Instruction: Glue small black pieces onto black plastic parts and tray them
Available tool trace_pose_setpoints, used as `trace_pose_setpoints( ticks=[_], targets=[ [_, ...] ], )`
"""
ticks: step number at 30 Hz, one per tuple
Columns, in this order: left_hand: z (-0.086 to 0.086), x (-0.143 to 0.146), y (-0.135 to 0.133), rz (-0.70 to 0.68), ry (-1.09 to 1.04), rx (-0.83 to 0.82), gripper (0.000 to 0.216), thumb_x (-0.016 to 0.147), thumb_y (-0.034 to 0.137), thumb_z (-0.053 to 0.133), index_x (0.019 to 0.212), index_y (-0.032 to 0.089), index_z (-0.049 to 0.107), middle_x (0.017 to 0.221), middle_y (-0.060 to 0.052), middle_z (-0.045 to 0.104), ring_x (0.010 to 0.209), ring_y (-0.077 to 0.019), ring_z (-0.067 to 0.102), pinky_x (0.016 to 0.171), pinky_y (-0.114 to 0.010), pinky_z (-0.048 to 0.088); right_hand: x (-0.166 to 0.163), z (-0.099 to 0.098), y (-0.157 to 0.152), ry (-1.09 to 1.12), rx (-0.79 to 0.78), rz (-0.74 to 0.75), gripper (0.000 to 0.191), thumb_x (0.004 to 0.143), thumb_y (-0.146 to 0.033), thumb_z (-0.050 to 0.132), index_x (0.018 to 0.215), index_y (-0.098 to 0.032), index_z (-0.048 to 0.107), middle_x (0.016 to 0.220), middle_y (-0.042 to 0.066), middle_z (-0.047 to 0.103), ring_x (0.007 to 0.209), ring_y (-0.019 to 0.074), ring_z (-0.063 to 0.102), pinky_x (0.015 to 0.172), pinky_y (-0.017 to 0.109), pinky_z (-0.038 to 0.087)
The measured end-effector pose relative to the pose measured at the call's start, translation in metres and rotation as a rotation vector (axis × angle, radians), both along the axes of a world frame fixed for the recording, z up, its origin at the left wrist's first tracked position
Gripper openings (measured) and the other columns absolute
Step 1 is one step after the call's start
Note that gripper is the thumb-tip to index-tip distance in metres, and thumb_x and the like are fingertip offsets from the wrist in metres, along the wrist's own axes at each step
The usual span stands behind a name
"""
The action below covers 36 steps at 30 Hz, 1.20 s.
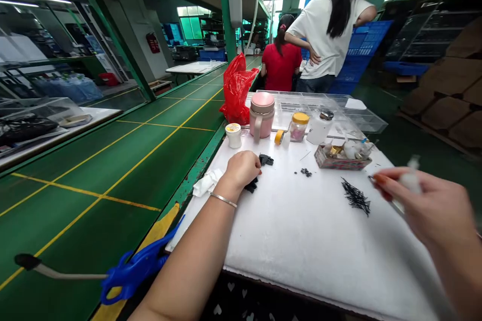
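Note:
My left hand (241,168) is closed, back upward, over the left part of the white work table (293,225). Small black plastic parts (266,160) lie just beyond its fingers, and another black part (251,186) shows under it. The fingertips are mostly hidden. On the right, my right hand (433,205) is raised above the table edge, blurred, closed round a small translucent white bottle (411,180). A thin dark tip sticks out at its fingertips. Left of that hand lies a pile of thin black sticks (356,196). Small black rings (306,172) sit mid-table.
Behind stand a pink mug (262,115), a red plastic bag (237,90), a yellow-lidded jar (299,127) and a small box of bits (342,156). A green conveyor (143,155) runs along the left, with blue-handled scissors (131,271) near it. Two people (324,25) are ahead.

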<state>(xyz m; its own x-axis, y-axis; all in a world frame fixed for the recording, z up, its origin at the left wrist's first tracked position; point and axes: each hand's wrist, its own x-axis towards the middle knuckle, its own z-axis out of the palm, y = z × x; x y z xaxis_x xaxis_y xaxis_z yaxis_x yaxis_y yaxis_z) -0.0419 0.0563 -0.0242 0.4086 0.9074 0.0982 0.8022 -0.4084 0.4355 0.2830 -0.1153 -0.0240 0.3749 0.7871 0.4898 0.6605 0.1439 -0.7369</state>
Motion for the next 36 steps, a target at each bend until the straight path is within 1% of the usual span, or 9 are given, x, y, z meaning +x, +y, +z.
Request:
trace_pose_setpoints(
  ticks=[3,5,9,13,15,20,25,29,36],
  targets=[
    [-0.003,0.002,0.003,0.011,0.067,0.007,0.015,0.064,0.017,0.072,0.078,0.022,0.077,0.084,-0.009,0.073,0.084,-0.0272,0.065,0.070,-0.032,0.046,-0.056,0.026,0.046,-0.013,-0.051,0.040,0.019,0.077,-0.043,0.070,0.072,-0.024,0.070,0.055,0.002,0.058,0.048,0.0180,0.051,0.044,0.029,0.034],
    [-0.003,0.001,0.006,0.009,0.083,0.018,0.013,0.066,0.017,0.069,0.075,0.023,0.075,0.082,-0.008,0.072,0.085,-0.0270,0.065,0.070,-0.032,0.046,-0.068,0.029,0.068,0.021,0.001,0.064,0.021,0.077,-0.041,0.068,0.070,-0.020,0.068,0.055,0.001,0.057,0.051,0.0159,0.051,0.048,0.027,0.038],
    [-0.001,-0.001,0.010,0.002,0.062,0.035,0.008,0.068,0.021,0.065,0.072,0.024,0.072,0.081,-0.006,0.071,0.083,-0.0261,0.063,0.068,-0.031,0.044,-0.040,0.012,0.081,0.087,0.032,-0.053,0.028,0.079,-0.042,0.061,0.078,-0.015,0.066,0.059,0.000,0.056,0.053,0.0141,0.050,0.051,0.025,0.041],
    [0.006,0.004,0.007,-0.037,-0.162,0.059,0.009,0.074,0.026,0.061,0.078,0.023,0.069,0.090,-0.004,0.069,0.084,-0.0234,0.060,0.070,-0.031,0.041,0.001,0.005,0.068,-0.010,-0.173,-0.117,0.028,0.077,-0.040,0.062,0.078,-0.013,0.069,0.055,0.000,0.054,0.049,0.0130,0.047,0.048,0.024,0.037],
    [0.010,0.008,0.002,-0.085,-0.362,-0.030,0.010,0.077,0.028,0.061,0.080,0.021,0.066,0.085,-0.003,0.068,0.078,-0.0203,0.058,0.066,-0.029,0.039,0.011,0.005,0.064,-0.083,-0.302,-0.119,0.023,0.072,-0.036,0.065,0.075,-0.014,0.072,0.056,0.001,0.057,0.052,0.0142,0.051,0.049,0.024,0.036],
    [0.012,0.022,-0.014,-0.195,-0.881,-0.511,0.018,0.081,0.034,0.063,0.090,0.019,0.060,0.088,-0.003,0.067,0.070,-0.0118,0.051,0.053,-0.020,0.033,0.008,-0.006,0.073,-0.266,-0.540,-0.144,0.007,0.064,-0.023,0.068,0.067,-0.020,0.075,0.060,0.002,0.064,0.064,0.0176,0.057,0.054,0.025,0.032],
    [0.010,0.032,-0.027,-0.285,-1.123,-0.875,0.027,0.080,0.030,0.067,0.104,0.019,0.065,0.081,-0.002,0.063,0.057,-0.0059,0.045,0.042,-0.014,0.024,0.001,-0.020,0.083,-0.387,-0.650,-0.189,0.006,0.064,-0.023,0.071,0.069,-0.021,0.074,0.067,0.005,0.066,0.071,0.0205,0.058,0.057,0.026,0.031],
    [0.011,0.035,-0.033,-0.299,-1.203,-1.001,0.025,0.079,0.024,0.070,0.101,0.014,0.071,0.084,-0.005,0.065,0.058,-0.0050,0.051,0.041,-0.012,0.031,-0.001,-0.019,0.082,-0.445,-0.691,-0.166,0.006,0.068,-0.019,0.067,0.071,-0.021,0.072,0.071,0.004,0.068,0.074,0.0197,0.060,0.059,0.025,0.031],
    [0.006,0.036,-0.033,-0.366,-1.218,-1.064,0.033,0.076,0.016,0.075,0.108,0.016,0.069,0.096,-0.008,0.070,0.065,-0.0066,0.062,0.054,-0.012,0.048,-0.001,-0.011,0.082,-0.482,-0.675,-0.163,0.011,0.073,-0.016,0.057,0.074,-0.020,0.067,0.070,0.003,0.066,0.071,0.0193,0.058,0.056,0.025,0.028]
  ],
)
